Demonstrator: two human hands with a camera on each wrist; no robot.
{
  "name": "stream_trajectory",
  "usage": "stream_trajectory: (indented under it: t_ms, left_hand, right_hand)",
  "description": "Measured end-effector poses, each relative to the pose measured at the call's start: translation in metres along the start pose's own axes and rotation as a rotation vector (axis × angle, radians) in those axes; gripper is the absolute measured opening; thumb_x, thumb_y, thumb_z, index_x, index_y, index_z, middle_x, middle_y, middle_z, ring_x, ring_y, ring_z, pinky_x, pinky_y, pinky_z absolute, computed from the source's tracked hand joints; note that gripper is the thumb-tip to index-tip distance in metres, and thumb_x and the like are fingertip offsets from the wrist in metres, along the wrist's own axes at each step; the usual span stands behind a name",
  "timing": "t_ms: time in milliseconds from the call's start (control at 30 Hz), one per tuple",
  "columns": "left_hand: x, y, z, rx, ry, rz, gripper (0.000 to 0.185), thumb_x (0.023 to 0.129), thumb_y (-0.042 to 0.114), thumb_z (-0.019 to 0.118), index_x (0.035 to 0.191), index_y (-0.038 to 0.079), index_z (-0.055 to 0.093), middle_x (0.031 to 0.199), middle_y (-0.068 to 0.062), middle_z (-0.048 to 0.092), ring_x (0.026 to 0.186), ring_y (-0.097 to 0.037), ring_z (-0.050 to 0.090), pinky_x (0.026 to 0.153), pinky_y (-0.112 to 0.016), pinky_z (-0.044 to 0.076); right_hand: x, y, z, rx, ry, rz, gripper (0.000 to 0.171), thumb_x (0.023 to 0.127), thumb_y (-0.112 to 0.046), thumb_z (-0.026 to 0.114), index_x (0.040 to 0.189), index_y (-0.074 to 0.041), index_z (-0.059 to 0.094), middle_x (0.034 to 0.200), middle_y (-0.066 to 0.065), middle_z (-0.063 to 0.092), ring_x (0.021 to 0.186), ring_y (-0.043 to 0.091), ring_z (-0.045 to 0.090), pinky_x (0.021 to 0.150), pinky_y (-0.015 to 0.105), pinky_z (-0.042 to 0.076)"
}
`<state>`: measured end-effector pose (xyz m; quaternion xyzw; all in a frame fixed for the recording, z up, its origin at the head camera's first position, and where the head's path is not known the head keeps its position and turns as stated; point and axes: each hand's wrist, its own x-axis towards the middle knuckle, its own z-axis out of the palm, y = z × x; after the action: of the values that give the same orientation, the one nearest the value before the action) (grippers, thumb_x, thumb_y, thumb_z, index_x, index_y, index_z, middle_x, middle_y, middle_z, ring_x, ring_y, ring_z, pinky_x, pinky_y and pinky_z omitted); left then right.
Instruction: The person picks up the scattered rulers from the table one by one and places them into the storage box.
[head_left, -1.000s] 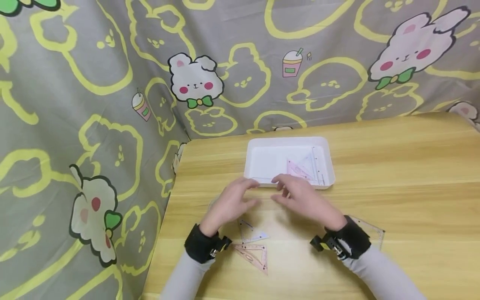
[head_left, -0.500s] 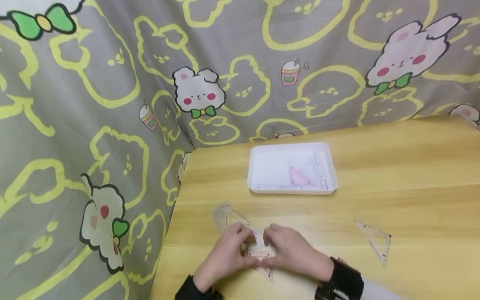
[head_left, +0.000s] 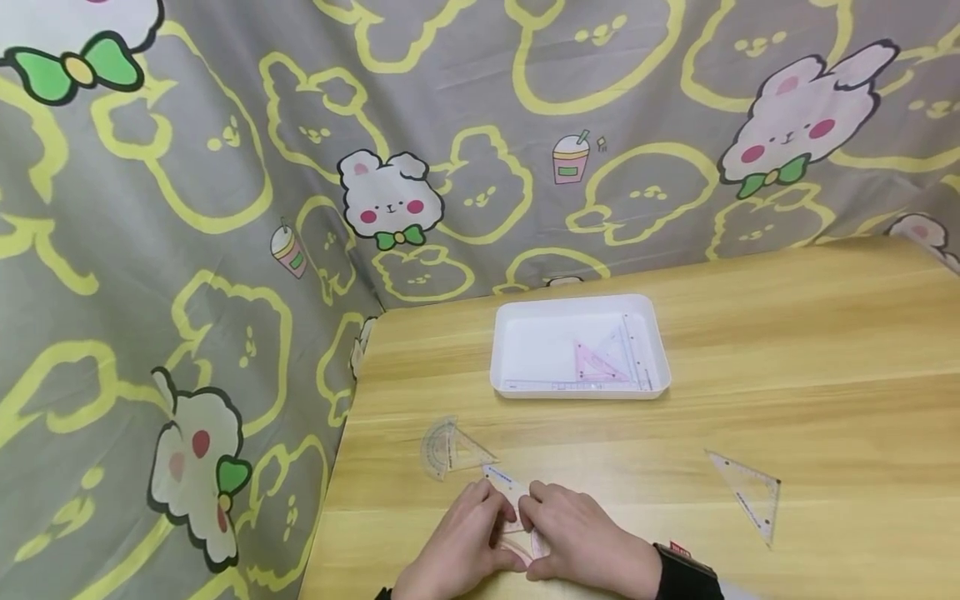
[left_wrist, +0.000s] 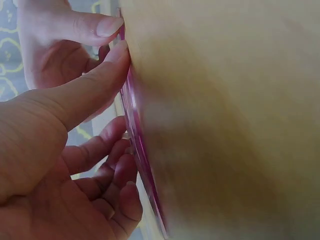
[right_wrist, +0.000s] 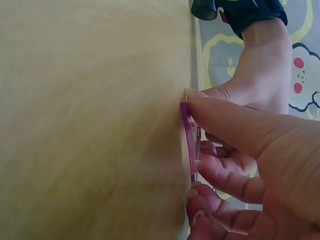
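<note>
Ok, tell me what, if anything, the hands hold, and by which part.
A pink set square, held at its near edge by the thumbs of the left hand and right hand; how the fingers grip is unclear.

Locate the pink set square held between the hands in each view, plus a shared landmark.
Head: the pink set square is at lower centre, between left hand and right hand.
Left wrist: its pink edge slants down, left of centre.
Right wrist: its pink edge stands just right of centre.
Shared landmark: the yellow-patterned curtain.
</note>
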<state>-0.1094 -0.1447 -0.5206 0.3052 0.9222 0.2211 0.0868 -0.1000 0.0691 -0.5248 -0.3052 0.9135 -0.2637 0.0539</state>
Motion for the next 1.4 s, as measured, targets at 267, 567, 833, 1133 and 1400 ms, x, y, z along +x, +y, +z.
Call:
stream_trajectory:
  t_ms: [267, 567, 833, 1133, 1400]
  left_hand:
    - [0.003, 0.001, -0.003, -0.06, -0.059, -0.045, 0.049, 0.073, 0.048, 0.091, 0.092, 0.021, 0.055, 0.08, 0.017, 0.048, 0.07, 0.003, 0.041, 0.063, -0.016, 0.039]
    - [0.015, 0.002, -0.02, -0.293, -0.089, -0.017, 0.019, 0.092, 0.024, 0.08, 0.095, 0.021, 0.061, 0.082, 0.02, 0.063, 0.073, 0.007, 0.057, 0.068, -0.016, 0.05]
    - [0.047, -0.004, -0.038, -0.453, -0.07, -0.011, 0.008, 0.098, 0.013, 0.074, 0.101, 0.016, 0.067, 0.091, 0.01, 0.075, 0.08, 0.001, 0.066, 0.073, -0.021, 0.055]
    - [0.097, -0.004, -0.053, -0.433, -0.011, 0.057, 0.011, 0.1, 0.011, 0.071, 0.111, 0.009, 0.072, 0.099, -0.001, 0.077, 0.087, -0.005, 0.069, 0.08, -0.025, 0.057]
    - [0.136, -0.002, -0.057, -0.465, 0.053, 0.05, 0.009, 0.102, 0.016, 0.07, 0.108, 0.011, 0.072, 0.091, 0.0, 0.075, 0.08, -0.011, 0.067, 0.073, -0.026, 0.055]
  right_hand:
    - [-0.001, 0.002, 0.0, 0.134, 0.025, -0.04, 0.051, 0.072, -0.033, 0.095, 0.103, -0.02, 0.056, 0.091, -0.014, 0.053, 0.074, -0.001, 0.043, 0.061, 0.02, 0.041]
    - [0.005, 0.018, -0.02, 0.434, 0.019, -0.165, 0.028, 0.089, 0.004, 0.073, 0.104, -0.017, 0.062, 0.073, -0.017, 0.058, 0.064, -0.007, 0.049, 0.06, 0.016, 0.046]
    - [0.014, 0.044, -0.061, 0.523, 0.033, -0.077, 0.017, 0.095, -0.002, 0.071, 0.109, -0.011, 0.067, 0.083, -0.006, 0.072, 0.07, 0.0, 0.064, 0.065, 0.023, 0.055]
    - [0.026, 0.074, -0.099, 0.51, 0.113, 0.025, 0.019, 0.097, -0.003, 0.069, 0.116, -0.004, 0.07, 0.086, 0.001, 0.074, 0.071, 0.008, 0.068, 0.066, 0.027, 0.057]
    - [0.034, 0.101, -0.126, 0.518, 0.228, 0.117, 0.021, 0.096, 0.001, 0.07, 0.116, -0.002, 0.07, 0.085, 0.005, 0.075, 0.066, 0.014, 0.068, 0.06, 0.029, 0.057]
